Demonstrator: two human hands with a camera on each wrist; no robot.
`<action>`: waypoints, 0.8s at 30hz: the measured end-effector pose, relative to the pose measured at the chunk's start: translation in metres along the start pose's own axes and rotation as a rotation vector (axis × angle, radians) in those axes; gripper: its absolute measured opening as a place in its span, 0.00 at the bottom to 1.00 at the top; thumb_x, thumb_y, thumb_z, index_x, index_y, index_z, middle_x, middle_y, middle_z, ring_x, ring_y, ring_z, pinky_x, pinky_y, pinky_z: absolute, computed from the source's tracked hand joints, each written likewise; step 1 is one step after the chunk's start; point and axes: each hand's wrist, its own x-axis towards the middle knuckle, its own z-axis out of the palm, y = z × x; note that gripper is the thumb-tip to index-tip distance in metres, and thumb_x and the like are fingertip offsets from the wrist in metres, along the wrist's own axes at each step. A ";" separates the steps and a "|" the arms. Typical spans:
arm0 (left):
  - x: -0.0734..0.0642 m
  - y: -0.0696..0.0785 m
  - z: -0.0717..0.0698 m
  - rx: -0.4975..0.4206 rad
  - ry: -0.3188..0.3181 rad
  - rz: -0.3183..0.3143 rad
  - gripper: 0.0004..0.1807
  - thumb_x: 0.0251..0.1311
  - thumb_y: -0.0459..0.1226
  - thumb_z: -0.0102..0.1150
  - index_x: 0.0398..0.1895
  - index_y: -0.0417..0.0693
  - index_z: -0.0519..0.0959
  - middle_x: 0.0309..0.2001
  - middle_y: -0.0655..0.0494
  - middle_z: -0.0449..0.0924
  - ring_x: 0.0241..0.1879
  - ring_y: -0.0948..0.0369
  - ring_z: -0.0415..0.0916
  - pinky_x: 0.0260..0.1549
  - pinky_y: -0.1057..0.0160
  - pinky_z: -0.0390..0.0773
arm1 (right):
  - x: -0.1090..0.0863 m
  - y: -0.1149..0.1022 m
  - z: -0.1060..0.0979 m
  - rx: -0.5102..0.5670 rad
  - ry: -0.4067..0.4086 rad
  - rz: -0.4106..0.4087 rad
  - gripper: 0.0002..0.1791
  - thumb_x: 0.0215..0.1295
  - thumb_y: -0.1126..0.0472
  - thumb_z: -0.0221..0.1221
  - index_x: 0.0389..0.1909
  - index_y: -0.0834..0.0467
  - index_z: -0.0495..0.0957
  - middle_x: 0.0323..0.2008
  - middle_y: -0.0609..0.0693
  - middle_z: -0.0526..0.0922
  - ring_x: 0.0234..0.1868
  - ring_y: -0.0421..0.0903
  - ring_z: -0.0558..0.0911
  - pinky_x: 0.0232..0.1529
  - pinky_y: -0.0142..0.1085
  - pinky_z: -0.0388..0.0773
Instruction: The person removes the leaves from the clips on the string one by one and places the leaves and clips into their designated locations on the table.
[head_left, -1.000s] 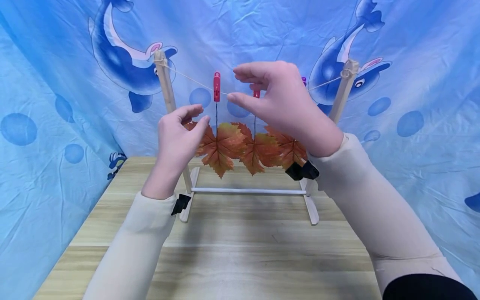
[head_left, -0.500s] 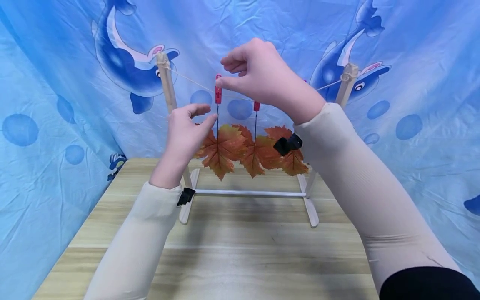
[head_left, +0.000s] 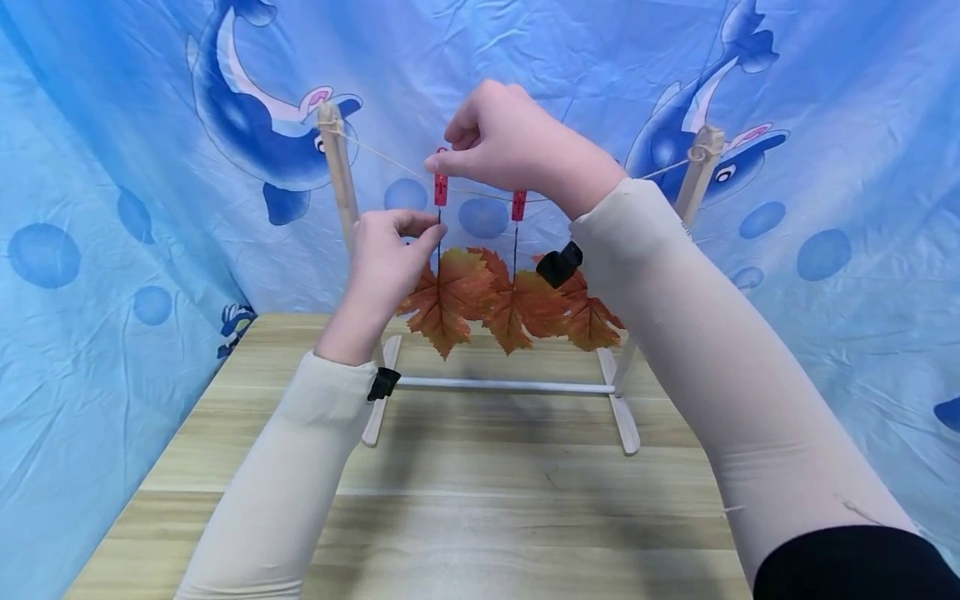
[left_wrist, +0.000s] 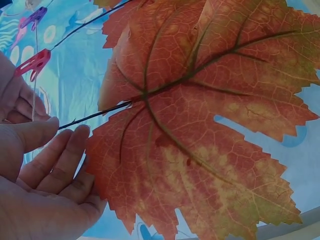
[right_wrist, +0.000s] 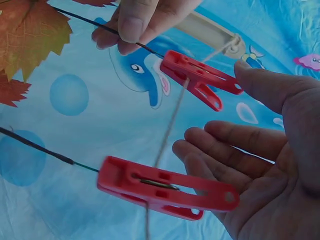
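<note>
- The left hand, below the string, pinches the black stem of the leftmost leaf between thumb and finger.
- The right hand, mostly above the string, holds thumb and fingers apart, its thumb tip against a handle of the leftmost red clip.
- That clip sits on the string, and the leftmost leaf hangs beneath the string.
- Another red clip sits on the string too, with the middle leaf below.
- A white rod runs under the string.
</note>
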 end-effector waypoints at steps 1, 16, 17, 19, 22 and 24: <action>0.000 0.000 0.000 0.009 0.000 0.003 0.12 0.69 0.39 0.65 0.47 0.39 0.88 0.41 0.49 0.87 0.42 0.56 0.79 0.37 0.58 0.77 | 0.001 0.001 0.001 0.000 -0.006 -0.002 0.21 0.69 0.40 0.62 0.41 0.54 0.90 0.27 0.50 0.80 0.26 0.43 0.72 0.30 0.34 0.71; 0.000 -0.004 0.003 0.030 0.029 0.040 0.10 0.69 0.37 0.65 0.42 0.38 0.89 0.36 0.48 0.88 0.34 0.57 0.79 0.30 0.61 0.74 | 0.006 0.008 0.006 0.043 0.003 -0.062 0.17 0.71 0.42 0.62 0.44 0.49 0.91 0.34 0.41 0.87 0.30 0.43 0.77 0.32 0.36 0.72; 0.000 -0.004 0.003 0.031 0.033 0.039 0.10 0.69 0.37 0.65 0.42 0.38 0.89 0.36 0.48 0.88 0.34 0.57 0.79 0.30 0.62 0.74 | 0.006 0.008 0.006 0.043 0.011 -0.067 0.17 0.71 0.43 0.62 0.44 0.49 0.91 0.33 0.41 0.87 0.29 0.43 0.76 0.30 0.36 0.71; 0.000 -0.004 0.003 0.035 0.039 0.039 0.10 0.69 0.36 0.65 0.42 0.38 0.89 0.36 0.48 0.88 0.33 0.57 0.79 0.30 0.62 0.74 | 0.006 0.008 0.006 0.045 0.029 -0.069 0.16 0.71 0.43 0.62 0.43 0.48 0.91 0.33 0.41 0.88 0.26 0.45 0.73 0.28 0.36 0.67; -0.001 -0.003 0.003 0.039 0.040 0.034 0.10 0.69 0.37 0.65 0.42 0.38 0.89 0.35 0.49 0.88 0.31 0.57 0.79 0.29 0.62 0.75 | 0.006 0.008 0.006 0.057 0.049 -0.059 0.16 0.71 0.43 0.62 0.43 0.48 0.91 0.32 0.41 0.88 0.23 0.46 0.69 0.25 0.37 0.63; -0.002 -0.003 0.003 0.042 0.035 0.031 0.10 0.69 0.37 0.65 0.42 0.39 0.89 0.35 0.49 0.88 0.30 0.57 0.79 0.29 0.62 0.75 | 0.006 0.008 0.005 0.070 0.057 -0.042 0.16 0.71 0.44 0.62 0.43 0.49 0.91 0.33 0.42 0.88 0.25 0.47 0.70 0.26 0.37 0.63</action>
